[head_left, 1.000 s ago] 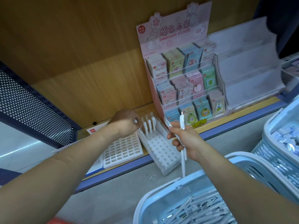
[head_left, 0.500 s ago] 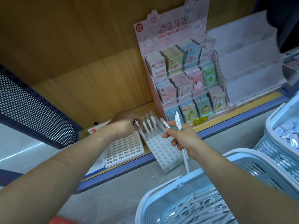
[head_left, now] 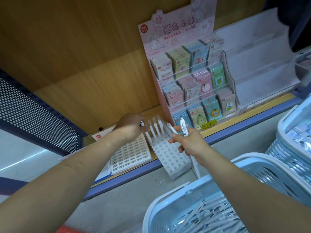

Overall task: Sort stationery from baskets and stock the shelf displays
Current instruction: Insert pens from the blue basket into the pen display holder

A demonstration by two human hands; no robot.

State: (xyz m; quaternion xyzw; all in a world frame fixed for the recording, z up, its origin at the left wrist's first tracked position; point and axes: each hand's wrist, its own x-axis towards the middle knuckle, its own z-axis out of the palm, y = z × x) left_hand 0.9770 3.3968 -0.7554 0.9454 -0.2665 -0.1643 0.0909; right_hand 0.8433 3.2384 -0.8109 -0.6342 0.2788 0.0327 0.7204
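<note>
A white pen holder (head_left: 170, 157) with rows of round holes leans over the shelf's front edge. Several white pens (head_left: 155, 130) stand in its back row. My left hand (head_left: 133, 126) pinches the leftmost pen at the holder's back left corner. My right hand (head_left: 188, 142) grips two white pens (head_left: 183, 126) just right of the holder, their tips pointing up and one barrel hanging below my palm. A pale blue basket (head_left: 168, 204) full of white pens sits at the bottom right.
A white slotted tray (head_left: 129, 155) lies left of the holder. The pink embroidery sticker display (head_left: 193, 78) stands behind it, with an empty clear tiered stand (head_left: 260, 64) to its right. A second basket (head_left: 286, 143) of small packets is at the far right. The shelf edge (head_left: 244, 125) is blue.
My right hand with its two pens has moved up and left toward the holder. My left hand stays at the back row of pens.
</note>
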